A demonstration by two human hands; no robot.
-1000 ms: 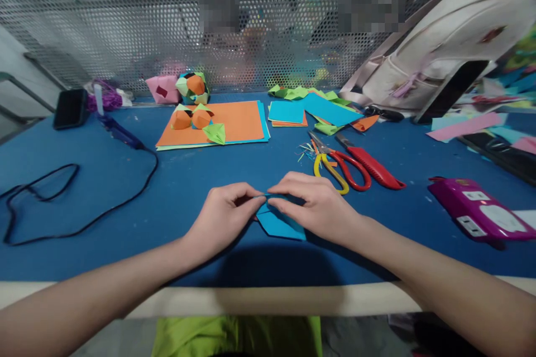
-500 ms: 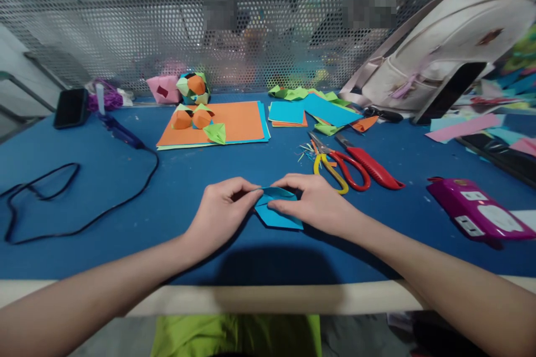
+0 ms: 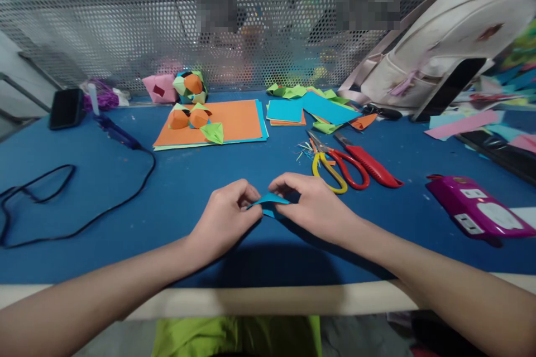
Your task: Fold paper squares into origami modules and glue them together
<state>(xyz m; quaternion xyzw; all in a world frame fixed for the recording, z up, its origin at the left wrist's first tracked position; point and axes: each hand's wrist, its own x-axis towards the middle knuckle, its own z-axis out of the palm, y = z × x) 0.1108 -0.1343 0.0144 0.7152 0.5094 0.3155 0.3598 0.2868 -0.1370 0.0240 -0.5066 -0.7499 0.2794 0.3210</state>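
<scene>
The blue paper piece [image 3: 270,204] is sitting low over the worktop [image 3: 125,201], near its front edge, pinched between both hands. The left hand [image 3: 224,217] is gripping its left tip between thumb and fingers; the right hand [image 3: 312,206] is closing on its right side, fingers curled over. Half a second ago the piece was lying flatter and showing a wide face; now it is folding narrower and rising into a slim pointed shape, so a crease seems to be forming. Beyond the right hand, the scissors [image 3: 335,164] with yellow and red handles are lying near, and the red cutter [image 3: 371,164] is lying just beside them. Farther back, orange sheets [image 3: 234,120] are carrying small folded shapes [image 3: 188,117]. The black cable [image 3: 79,201] is looping well apart on the left; the purple power strip [image 3: 477,209] is sitting well apart on the right. Bare worktop is lying open on both sides of the hands.
</scene>
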